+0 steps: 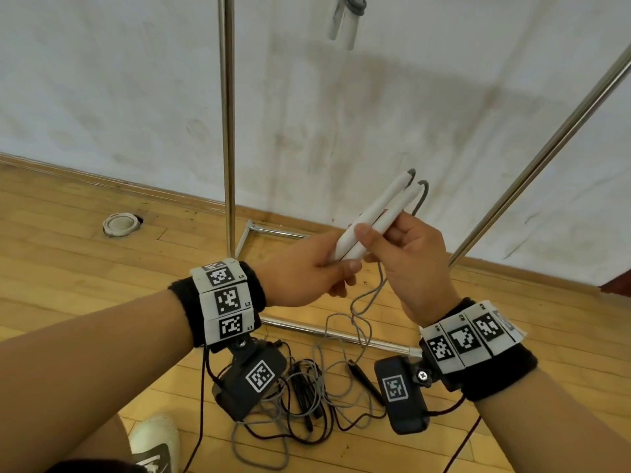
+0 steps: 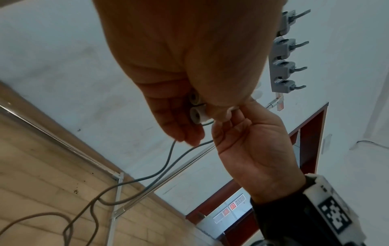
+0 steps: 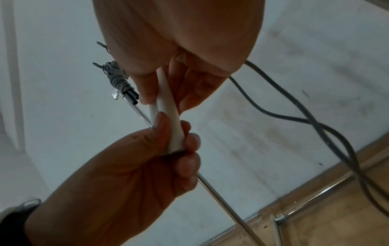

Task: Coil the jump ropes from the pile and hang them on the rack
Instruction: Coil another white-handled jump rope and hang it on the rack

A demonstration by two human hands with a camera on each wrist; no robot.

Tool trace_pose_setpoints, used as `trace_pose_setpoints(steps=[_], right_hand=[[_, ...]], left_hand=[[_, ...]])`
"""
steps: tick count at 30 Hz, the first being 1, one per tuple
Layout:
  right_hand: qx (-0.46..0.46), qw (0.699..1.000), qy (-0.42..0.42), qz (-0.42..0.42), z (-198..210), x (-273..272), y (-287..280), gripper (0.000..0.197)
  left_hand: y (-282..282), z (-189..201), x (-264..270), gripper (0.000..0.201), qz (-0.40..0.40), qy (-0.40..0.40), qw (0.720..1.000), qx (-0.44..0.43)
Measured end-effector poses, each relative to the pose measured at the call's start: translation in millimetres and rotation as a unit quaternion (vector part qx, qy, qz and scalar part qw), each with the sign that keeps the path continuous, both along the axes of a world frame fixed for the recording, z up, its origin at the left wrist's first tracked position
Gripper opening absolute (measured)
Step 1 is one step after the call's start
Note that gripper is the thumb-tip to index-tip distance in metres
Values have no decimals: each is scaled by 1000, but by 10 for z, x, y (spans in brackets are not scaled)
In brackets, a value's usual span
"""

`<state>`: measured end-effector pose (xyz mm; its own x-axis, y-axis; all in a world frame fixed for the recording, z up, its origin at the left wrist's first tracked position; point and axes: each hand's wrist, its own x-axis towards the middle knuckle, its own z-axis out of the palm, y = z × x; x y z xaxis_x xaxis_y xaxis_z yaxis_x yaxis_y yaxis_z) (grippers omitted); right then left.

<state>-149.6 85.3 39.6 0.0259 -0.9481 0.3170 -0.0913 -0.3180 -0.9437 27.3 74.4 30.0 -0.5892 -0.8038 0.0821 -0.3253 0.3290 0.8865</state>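
Two white jump rope handles (image 1: 372,218) lie side by side, held up in front of the rack. My left hand (image 1: 314,274) grips their lower ends (image 2: 196,114), and my right hand (image 1: 403,247) pinches them higher up between thumb and fingers (image 3: 168,106). Their grey cord (image 1: 362,302) loops out of the handle tips and drops to a tangled pile of ropes (image 1: 307,397) on the wooden floor, where a black-handled rope (image 1: 365,380) also lies. A coiled rope with pale handles (image 1: 345,22) hangs at the top of the metal rack (image 1: 228,131).
The rack's base bars (image 1: 327,332) lie on the floor under my hands and a slanted rail (image 1: 546,148) rises at right. A row of grey hooks (image 2: 284,66) sits on the rack's top bar. A round white fitting (image 1: 119,224) is set in the floor at left. My shoe (image 1: 155,442) stands at bottom left.
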Motion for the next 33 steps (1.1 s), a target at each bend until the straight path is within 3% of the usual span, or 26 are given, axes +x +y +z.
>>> trace_pose_setpoints(steps=[3,6,8,11,13,18,19,24,27,33], right_hand=[[-26,997,62,-29,12,-6,-1,10],[-2,994,105,13,63,-125,-31,17],[7,989,148,16,74,-254,-51,12],[-21,970,223,-99,15,-433,-111,27],[-33,965,218,-139,-21,-482,-145,25],[-11,968,246,-44,-97,-480,-186,15],[-4,970,240,-38,-99,-471,-184,11],[28,980,196,-29,-84,-453,-190,37],[31,985,160,-51,-79,-482,-196,29],[83,996,-1,-31,-55,-554,-245,11]], left_hand=[[-17,12,5,10,6,-13,1000,-16],[-58,60,60,10,12,-22,1000,-16],[-76,108,108,9,21,-24,999,-12],[-79,188,162,11,25,-14,1000,0],[-70,238,180,14,12,-13,1000,10],[-35,293,185,11,-26,-7,999,23],[-38,289,182,11,-22,-7,999,22],[-126,252,244,19,48,5,999,24],[-211,224,305,20,115,0,993,13],[-328,189,389,28,197,-12,980,15]])
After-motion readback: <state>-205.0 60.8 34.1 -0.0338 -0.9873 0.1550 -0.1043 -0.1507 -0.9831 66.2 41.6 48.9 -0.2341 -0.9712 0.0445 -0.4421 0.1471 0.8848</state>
